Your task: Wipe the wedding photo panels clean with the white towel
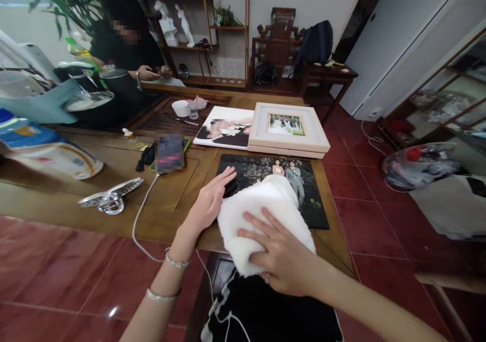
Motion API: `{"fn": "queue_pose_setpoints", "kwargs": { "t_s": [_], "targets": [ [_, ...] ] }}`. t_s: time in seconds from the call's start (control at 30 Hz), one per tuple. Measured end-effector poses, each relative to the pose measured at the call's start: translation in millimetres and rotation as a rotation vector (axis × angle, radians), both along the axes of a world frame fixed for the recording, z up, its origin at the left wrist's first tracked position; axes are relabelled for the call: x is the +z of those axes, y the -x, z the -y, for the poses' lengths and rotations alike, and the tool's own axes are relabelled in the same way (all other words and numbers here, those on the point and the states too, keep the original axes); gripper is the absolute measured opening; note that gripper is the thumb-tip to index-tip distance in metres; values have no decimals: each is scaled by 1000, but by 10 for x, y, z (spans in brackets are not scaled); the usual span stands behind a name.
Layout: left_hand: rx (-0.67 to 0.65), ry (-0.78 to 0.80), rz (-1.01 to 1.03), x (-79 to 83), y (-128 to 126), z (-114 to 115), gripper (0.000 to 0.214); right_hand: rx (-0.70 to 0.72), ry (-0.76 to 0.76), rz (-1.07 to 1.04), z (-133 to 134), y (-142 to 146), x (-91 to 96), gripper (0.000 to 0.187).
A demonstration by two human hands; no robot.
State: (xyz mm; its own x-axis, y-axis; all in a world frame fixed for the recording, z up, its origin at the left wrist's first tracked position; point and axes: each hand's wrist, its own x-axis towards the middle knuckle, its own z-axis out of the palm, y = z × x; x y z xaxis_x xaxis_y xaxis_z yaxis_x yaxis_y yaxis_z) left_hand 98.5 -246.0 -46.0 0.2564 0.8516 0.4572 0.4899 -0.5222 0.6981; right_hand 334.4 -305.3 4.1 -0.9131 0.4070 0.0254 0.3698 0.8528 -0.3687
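Note:
A dark wedding photo panel (250, 172) lies flat near the table's front edge, showing a couple in front of blossoms. At its left edge rests my left hand (210, 197), fingers stretched out and holding nothing. My right hand (275, 245) has hold of a fluffy white cloth (243, 207), its fingers laid over the top and its thumb at a fold. The cloth covers the lower middle of the panel. Behind the panel are a pale framed photo (319, 129), stacked on another frame, and a white-edged photo print (224, 124) beside it.
Left on the wooden table (178, 192) are a phone (170, 152) on a white cable, a silver clip-like object (112, 195) and a blue-and-white packet (49, 144). A white cup (180, 108) stands farther back. Another person (125, 43) sits across the table, holding a phone.

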Motion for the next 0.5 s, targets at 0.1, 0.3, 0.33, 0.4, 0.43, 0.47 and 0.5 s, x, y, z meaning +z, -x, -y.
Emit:
{"fn": "queue_pose_setpoints", "kwargs": {
  "t_s": [0.1,0.3,0.33,0.4,0.43,0.47,0.5],
  "targets": [
    [23,0,-100,-20,-8,-15,42,-109,23,-34,-22,-175,23,22],
    [96,-6,-151,-44,-10,-13,40,-359,-64,-72,-331,-259,-10,21],
    [99,-4,-156,-47,-11,-12,39,-398,-71,-77,-421,-231,-22,19],
    [100,-6,-158,-53,-14,-11,37,-450,-68,-100,-618,-141,-41,17],
    [98,-7,-159,-56,-16,-12,37,-463,-58,-114,-718,-83,-44,17],
    [95,-7,-161,-58,-17,-13,36,-471,-47,-130,-815,-17,-43,17],
    [92,-3,-165,-60,-16,-15,35,-471,-36,-146,-906,54,-35,18]
  ]
}}
